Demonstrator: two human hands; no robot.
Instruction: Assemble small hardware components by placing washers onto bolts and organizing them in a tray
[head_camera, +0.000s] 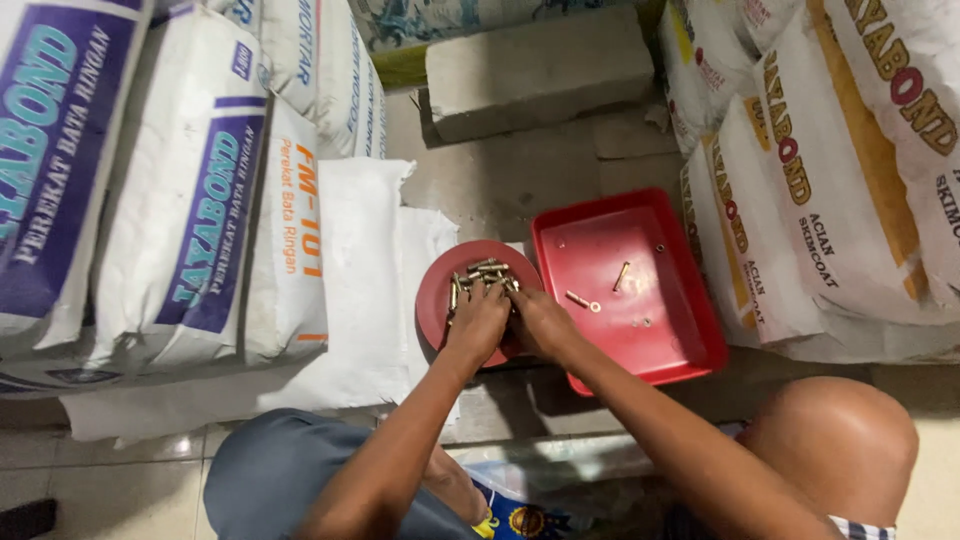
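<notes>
Resting on round red plastic dish (437, 300): left hand (478, 322) and right hand (540, 322), fingers curled onto heap of small brass-coloured metal fasteners (482, 274); grip on single pieces cannot be told. Touching dish's right edge: rectangular red plastic tray (660, 330), few loose fasteners inside.

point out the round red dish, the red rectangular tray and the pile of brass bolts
round red plastic dish (432, 296), head view, bare left rim
red rectangular plastic tray (668, 340), head view, bare floor
pile of brass bolts (484, 272), head view, top of pile
</notes>
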